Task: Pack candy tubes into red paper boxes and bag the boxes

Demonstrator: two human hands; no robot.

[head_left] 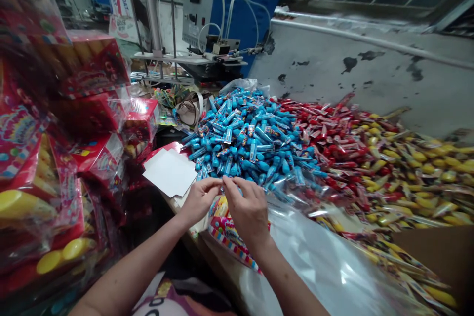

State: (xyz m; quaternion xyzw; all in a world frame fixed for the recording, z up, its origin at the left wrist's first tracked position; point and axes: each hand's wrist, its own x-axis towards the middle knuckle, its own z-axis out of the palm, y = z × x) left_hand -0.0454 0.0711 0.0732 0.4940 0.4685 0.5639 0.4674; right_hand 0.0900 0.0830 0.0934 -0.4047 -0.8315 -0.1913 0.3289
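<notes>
My left hand (200,200) and my right hand (248,212) meet at the fingertips over the near edge of a large heap of blue-wrapped candy sticks (244,133). A small blue-wrapped piece (237,190) shows beside my right fingers and seems pinched by them. Whether my left fingertips grip it is hidden. Below my hands lies a colourful printed candy package (225,229). White card sheets (169,173) rest to the left of my left hand. Red-wrapped candies (326,143) and yellow-wrapped candies (418,173) spread to the right of the blue heap.
Stacked red printed candy boxes (92,69) rise along the left. A transparent plastic sheet (318,261) lies at the lower right, beside brown cardboard (437,256). A chipped grey metal wall (363,64) backs the candy. Behind stands a machine with tubing (198,5).
</notes>
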